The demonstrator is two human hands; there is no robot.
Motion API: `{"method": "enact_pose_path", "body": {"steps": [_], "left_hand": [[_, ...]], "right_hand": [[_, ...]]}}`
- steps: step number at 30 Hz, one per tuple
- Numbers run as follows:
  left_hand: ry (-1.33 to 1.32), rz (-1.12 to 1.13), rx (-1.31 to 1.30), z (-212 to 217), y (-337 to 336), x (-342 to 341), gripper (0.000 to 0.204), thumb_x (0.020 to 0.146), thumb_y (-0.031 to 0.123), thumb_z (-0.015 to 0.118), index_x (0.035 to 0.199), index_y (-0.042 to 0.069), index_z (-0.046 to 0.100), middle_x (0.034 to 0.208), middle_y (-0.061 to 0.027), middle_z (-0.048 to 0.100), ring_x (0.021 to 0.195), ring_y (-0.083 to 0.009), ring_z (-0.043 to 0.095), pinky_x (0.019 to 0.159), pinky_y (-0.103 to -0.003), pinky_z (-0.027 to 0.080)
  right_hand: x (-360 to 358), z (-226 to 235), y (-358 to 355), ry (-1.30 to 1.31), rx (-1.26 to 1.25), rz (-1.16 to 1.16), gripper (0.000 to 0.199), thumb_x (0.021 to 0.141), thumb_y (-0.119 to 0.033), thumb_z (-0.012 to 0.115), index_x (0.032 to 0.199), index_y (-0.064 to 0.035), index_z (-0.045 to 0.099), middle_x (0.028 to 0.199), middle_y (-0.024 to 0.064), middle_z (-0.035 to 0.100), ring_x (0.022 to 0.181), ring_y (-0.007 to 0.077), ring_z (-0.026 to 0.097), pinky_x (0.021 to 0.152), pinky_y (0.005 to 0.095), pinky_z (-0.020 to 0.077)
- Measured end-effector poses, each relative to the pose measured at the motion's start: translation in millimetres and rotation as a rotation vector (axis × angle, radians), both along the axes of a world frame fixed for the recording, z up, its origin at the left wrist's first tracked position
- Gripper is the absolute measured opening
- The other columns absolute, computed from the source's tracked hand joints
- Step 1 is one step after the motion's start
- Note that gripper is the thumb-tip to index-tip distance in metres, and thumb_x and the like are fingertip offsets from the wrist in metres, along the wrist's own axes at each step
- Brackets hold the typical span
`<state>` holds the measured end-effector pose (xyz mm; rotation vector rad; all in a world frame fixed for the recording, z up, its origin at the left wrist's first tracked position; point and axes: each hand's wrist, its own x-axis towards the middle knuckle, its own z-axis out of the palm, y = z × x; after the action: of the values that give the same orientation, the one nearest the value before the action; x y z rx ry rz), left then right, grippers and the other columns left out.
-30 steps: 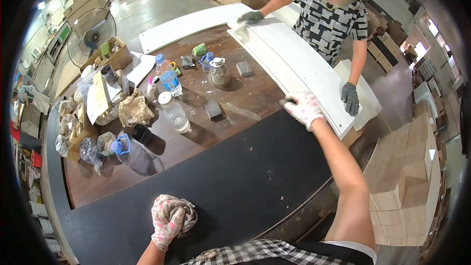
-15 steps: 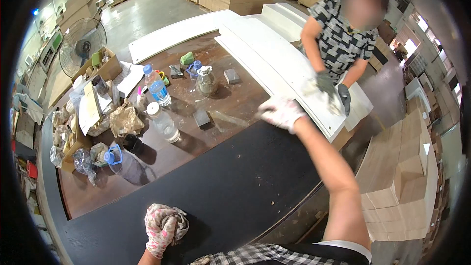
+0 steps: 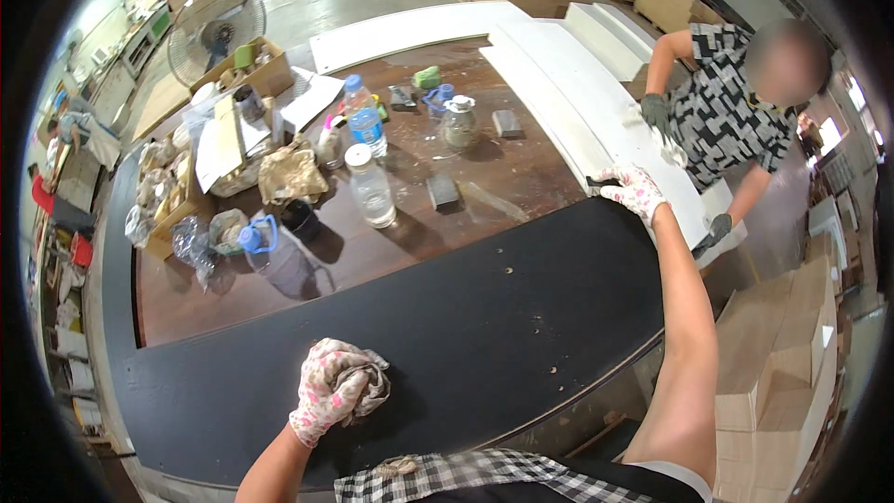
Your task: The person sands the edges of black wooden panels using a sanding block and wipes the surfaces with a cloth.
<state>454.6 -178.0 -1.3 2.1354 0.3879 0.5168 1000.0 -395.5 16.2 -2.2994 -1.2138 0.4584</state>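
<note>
My left hand (image 3: 323,391), in a white glove with pink patches, is closed around a crumpled greyish rag (image 3: 370,389), which rests against a long black board (image 3: 466,317). At the board's far right end is my right hand (image 3: 637,192), gloved alike, with its fingers bent beside the edge of a long white panel (image 3: 568,102). A small dark patch shows at those fingertips; I cannot tell whether it is a separate piece or the board's corner. Several small pale marks dot the black surface.
Bottles, including a clear bottle (image 3: 372,194) and a blue-handled jug (image 3: 279,259), stand on the brown tabletop (image 3: 410,265) beyond the board. A dark block (image 3: 442,191) lies nearby. Across the white panels, a person (image 3: 722,102) in dark gloves holds a whitish cloth.
The view has shifted, so the table sits farther left. My left hand and rag have moved along the board. The other person's hands have moved apart, one now lower by the panel's end.
</note>
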Motion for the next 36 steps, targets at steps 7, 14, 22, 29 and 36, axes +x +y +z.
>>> {"method": "enact_pose_path", "body": {"steps": [7, 14, 22, 29, 36], "left_hand": [[0.0, 0.066, -0.038, 4, -2, -49, 0.018, 0.072, 0.01, 0.07, 0.09, 0.008, 0.069, 0.089, -0.0091, 0.068, 0.085, -0.0281, 0.064, 0.08, -0.041, 0.05], [0.035, 0.177, 0.036, 10, 16, -142, 0.015, 0.073, 0.009, 0.068, 0.088, 0.008, 0.069, 0.089, -0.0093, 0.067, 0.082, -0.0276, 0.063, 0.079, -0.04, 0.05], [-0.12, 0.745, -0.142, 16, 40, -295, 0.015, 0.079, 0.013, 0.07, 0.092, 0.007, 0.074, 0.086, -0.0084, 0.069, 0.081, -0.0246, 0.065, 0.076, -0.036, 0.051], [-0.083, 0.754, -0.179, 12, 50, -345, 0.019, 0.084, 0.028, 0.065, 0.09, 0.012, 0.074, 0.084, -0.0076, 0.069, 0.078, -0.0259, 0.066, 0.074, -0.038, 0.053], [-0.076, 0.673, -0.236, 4, 52, -349, 0.024, 0.087, 0.029, 0.062, 0.09, 0.008, 0.072, 0.086, -0.0121, 0.067, 0.084, -0.0316, 0.063, 0.077, -0.042, 0.049]], "right_hand": [[-100, -11, 74, 0.2, 0.11, 0.381, 0.03, 0.081, -0.014, 0.073, 0.11, -0.0087, 0.07, 0.111, 0.0083, 0.07, 0.108, 0.0242, 0.064, 0.098, 0.0363, 0.0479], [-272, -14, 196, 0.281, 0.196, 0.676, 0.032, 0.077, -0.005, 0.075, 0.109, -0.0043, 0.069, 0.108, 0.0083, 0.068, 0.105, 0.0229, 0.063, 0.096, 0.0362, 0.0485], [-483, -31, 351, 0.417, 0.187, 0.946, 0.032, 0.083, -0.021, 0.073, 0.112, -0.0077, 0.069, 0.11, 0.0114, 0.069, 0.104, 0.0285, 0.064, 0.093, 0.0387, 0.05], [-702, -30, 481, 0.326, 0.208, 1.079, 0.029, 0.085, -0.025, 0.068, 0.11, -0.0098, 0.069, 0.11, 0.0097, 0.068, 0.106, 0.0285, 0.063, 0.094, 0.0374, 0.0481], [-806, -32, 541, 0.327, 0.244, 1.08, 0.028, 0.084, -0.027, 0.068, 0.108, -0.0116, 0.069, 0.109, 0.01, 0.069, 0.106, 0.0279, 0.063, 0.094, 0.0371, 0.0478]]}}
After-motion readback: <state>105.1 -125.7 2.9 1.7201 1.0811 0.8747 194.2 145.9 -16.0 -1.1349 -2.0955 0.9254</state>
